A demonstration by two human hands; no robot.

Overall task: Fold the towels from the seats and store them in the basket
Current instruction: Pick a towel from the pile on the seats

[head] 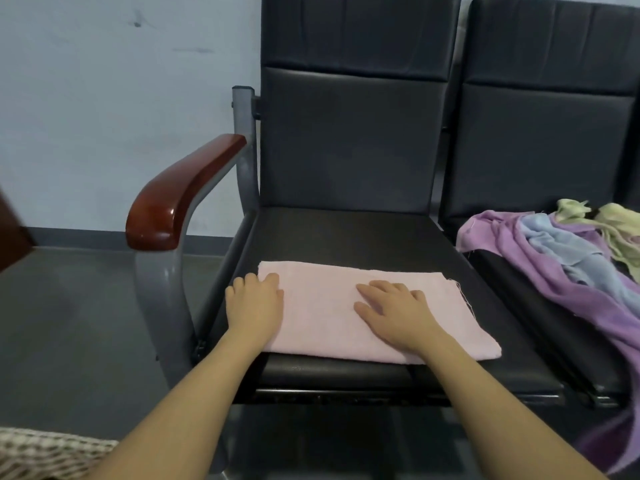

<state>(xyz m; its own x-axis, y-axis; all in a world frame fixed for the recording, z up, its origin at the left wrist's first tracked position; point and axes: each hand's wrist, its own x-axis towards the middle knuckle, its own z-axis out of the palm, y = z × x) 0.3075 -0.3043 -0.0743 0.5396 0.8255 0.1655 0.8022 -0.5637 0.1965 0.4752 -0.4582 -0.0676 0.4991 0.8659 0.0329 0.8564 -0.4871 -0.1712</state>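
- Here, a pink towel lies folded into a flat rectangle on the black seat in the lower middle of the frame, its near edge close to the seat's front edge.
- The left hand rests at the towel's left edge, palm down; its fingers are slightly bent and close together, lying half on the cloth and half on the seat, gripping nothing.
- The right hand lies flat on the right half of the towel, fingers straight and spread a little, pressing on the cloth and holding nothing.
- A loose thread hangs off the towel's right edge.
- To the right of the frame, on the neighbouring seat, a heap of unfolded towels sits: a purple towel draped over the seat's front edge, a light blue towel on top of it, and a pale yellow towel behind them near the backrest.
- At the lower left corner, part of a woven basket shows, well apart from the pink towel.
- A red-brown wooden armrest on a grey metal frame stands at the left of the seat.
- A pale wall fills the upper left of the frame, above a grey floor.
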